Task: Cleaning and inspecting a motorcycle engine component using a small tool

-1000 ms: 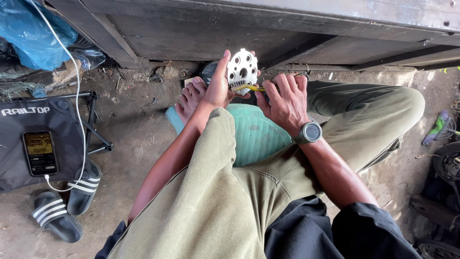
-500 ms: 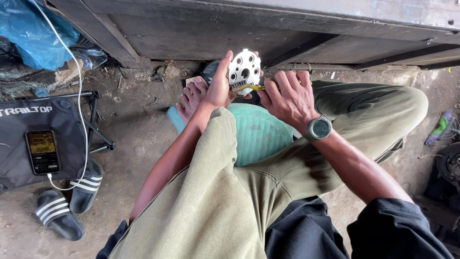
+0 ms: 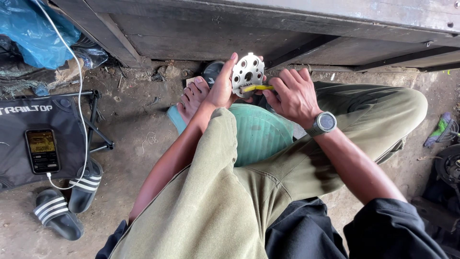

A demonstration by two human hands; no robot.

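Gleaming round metal disc (image 3: 247,73), ringed with holes, yellow tool (image 3: 257,88) across

A round, pale metal disc (image 3: 247,73) pierced with holes stands on edge, face to the camera, above the knees; a thin yellow tool (image 3: 258,88) lies across its lower rim

left hand (image 3: 221,88): fingers curled | right hand (image 3: 292,96): apparently pinching
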